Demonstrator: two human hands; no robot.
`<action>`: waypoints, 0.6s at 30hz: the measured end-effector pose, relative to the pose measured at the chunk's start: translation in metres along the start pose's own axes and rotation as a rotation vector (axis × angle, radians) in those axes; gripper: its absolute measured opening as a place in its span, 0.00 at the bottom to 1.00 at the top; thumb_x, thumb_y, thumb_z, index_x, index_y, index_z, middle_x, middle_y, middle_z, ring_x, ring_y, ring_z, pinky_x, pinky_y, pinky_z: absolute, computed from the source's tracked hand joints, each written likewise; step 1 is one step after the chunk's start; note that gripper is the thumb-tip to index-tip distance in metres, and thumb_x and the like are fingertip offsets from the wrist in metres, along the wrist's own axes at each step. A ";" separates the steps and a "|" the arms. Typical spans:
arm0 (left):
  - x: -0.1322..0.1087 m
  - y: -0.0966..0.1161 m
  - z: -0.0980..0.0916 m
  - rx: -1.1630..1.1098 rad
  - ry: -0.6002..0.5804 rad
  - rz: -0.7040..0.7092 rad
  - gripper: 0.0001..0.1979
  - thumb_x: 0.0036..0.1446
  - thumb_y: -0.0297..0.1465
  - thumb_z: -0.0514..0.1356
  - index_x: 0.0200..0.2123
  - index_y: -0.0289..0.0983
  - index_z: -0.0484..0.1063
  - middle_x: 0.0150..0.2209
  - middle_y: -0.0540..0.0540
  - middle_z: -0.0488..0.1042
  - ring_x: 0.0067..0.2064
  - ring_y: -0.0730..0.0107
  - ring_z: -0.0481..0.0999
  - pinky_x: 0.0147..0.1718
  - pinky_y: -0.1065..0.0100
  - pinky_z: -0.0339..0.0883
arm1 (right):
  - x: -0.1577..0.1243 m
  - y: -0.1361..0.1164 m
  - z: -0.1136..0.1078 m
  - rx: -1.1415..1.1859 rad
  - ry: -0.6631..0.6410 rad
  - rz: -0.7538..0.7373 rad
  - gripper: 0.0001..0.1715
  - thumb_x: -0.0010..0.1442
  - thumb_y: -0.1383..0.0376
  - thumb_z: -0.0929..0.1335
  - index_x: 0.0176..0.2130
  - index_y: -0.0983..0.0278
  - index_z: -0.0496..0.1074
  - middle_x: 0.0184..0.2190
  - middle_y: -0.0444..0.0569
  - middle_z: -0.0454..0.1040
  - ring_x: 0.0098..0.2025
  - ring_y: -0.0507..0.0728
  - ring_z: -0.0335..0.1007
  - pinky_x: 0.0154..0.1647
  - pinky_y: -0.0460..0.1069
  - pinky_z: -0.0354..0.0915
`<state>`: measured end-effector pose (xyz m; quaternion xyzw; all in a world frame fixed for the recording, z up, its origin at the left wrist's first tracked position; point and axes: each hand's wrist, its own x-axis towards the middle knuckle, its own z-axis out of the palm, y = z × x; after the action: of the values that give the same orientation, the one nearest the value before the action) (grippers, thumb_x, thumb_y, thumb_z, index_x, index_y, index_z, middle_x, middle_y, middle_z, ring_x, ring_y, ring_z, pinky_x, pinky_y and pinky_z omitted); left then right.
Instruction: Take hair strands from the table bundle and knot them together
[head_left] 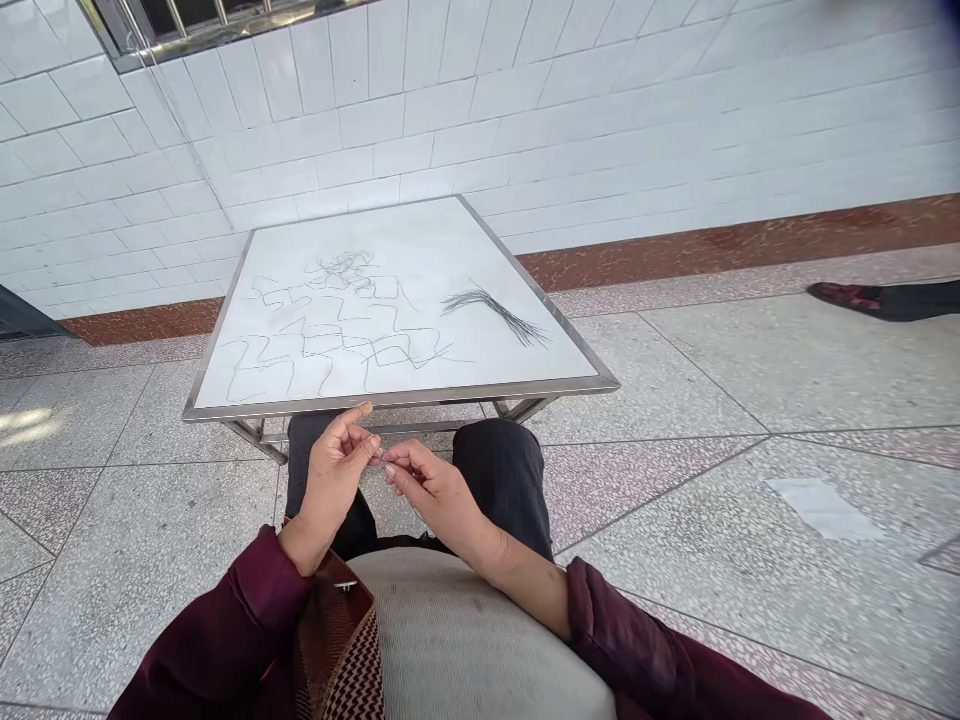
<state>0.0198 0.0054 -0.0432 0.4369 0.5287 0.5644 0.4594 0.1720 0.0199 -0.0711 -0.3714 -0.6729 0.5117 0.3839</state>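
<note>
Left hand (335, 472) and right hand (429, 490) both pinch one tiny item (381, 457) between fingertips, over lap, near table (465, 394) edge; I count one dark strand bundle (495, 312) on top, right side

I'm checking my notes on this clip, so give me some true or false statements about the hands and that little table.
1. The left hand and right hand meet fingertip to fingertip above the lap. True; what they pinch is too fine to make out.
2. The bundle of dark strands lies on the left side of the table. False: it lies on the right side.
3. Thin strands run in zigzag lines across the tabletop. True.
4. Both hands rest on the tabletop. False: they are held in front of its near edge, not touching it.
5. A shoe shows on the floor at far right. True.
</note>
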 end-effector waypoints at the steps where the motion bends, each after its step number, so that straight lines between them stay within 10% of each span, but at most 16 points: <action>1: 0.000 0.000 0.000 0.001 0.001 -0.002 0.21 0.55 0.33 0.64 0.53 0.40 0.71 0.30 0.53 0.71 0.30 0.75 0.71 0.34 0.71 0.67 | 0.000 0.000 0.000 -0.005 0.010 -0.006 0.04 0.63 0.63 0.65 0.38 0.60 0.70 0.27 0.42 0.71 0.27 0.51 0.65 0.29 0.46 0.62; 18: -0.004 0.001 0.001 0.002 -0.003 -0.026 0.22 0.56 0.35 0.64 0.55 0.39 0.70 0.27 0.55 0.68 0.26 0.77 0.69 0.29 0.73 0.68 | 0.003 -0.001 -0.001 0.112 -0.067 0.096 0.09 0.63 0.60 0.64 0.38 0.60 0.72 0.26 0.41 0.70 0.25 0.50 0.64 0.27 0.46 0.62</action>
<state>0.0210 0.0018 -0.0420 0.4313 0.5341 0.5572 0.4671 0.1719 0.0227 -0.0692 -0.3637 -0.6371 0.5785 0.3566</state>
